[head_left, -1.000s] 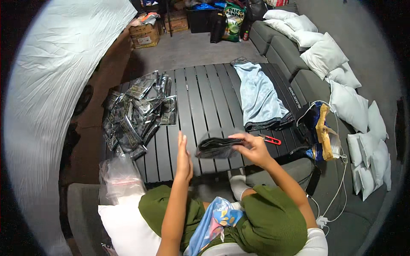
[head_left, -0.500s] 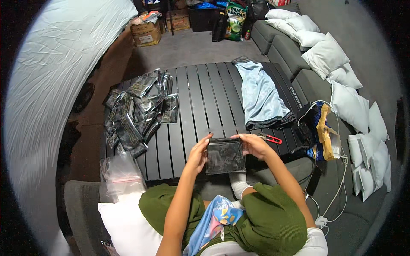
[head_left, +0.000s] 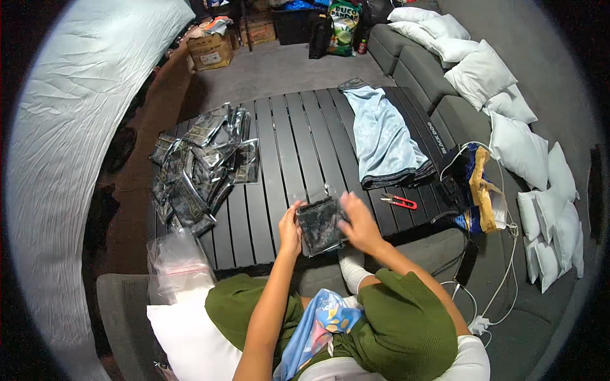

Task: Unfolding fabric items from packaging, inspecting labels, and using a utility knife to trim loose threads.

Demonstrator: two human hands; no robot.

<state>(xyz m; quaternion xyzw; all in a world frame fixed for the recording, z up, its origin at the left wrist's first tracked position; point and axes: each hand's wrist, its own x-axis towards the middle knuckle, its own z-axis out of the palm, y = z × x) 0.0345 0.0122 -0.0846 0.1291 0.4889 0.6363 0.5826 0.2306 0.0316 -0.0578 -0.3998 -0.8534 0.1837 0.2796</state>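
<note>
A flat square packet (head_left: 319,223), black folded cloth in a clear plastic bag, is held above the near edge of the slatted table, tilted slightly. My left hand (head_left: 290,230) grips its left edge, thumb on top. At the packet's right edge is my right hand (head_left: 361,222), blurred, with fingers stretched and thumb apart; whether it touches the plastic is hard to tell. Clear film sticks up past the packet's upper edge. Red thread snips (head_left: 399,201) lie on the table to the right of my right hand.
Similar black packets (head_left: 203,162) are heaped on the table's left side. Clear bags (head_left: 181,263) hang at its near left corner. A light blue cloth with black trim (head_left: 389,136) lies right on the slatted black table (head_left: 289,140). White cables (head_left: 502,273) and pillows (head_left: 483,73) are on the sofa.
The right hand has come off the packet's upper right corner and swung across its right side. The packet has shifted left and tilted, with clear film now showing at its top.
</note>
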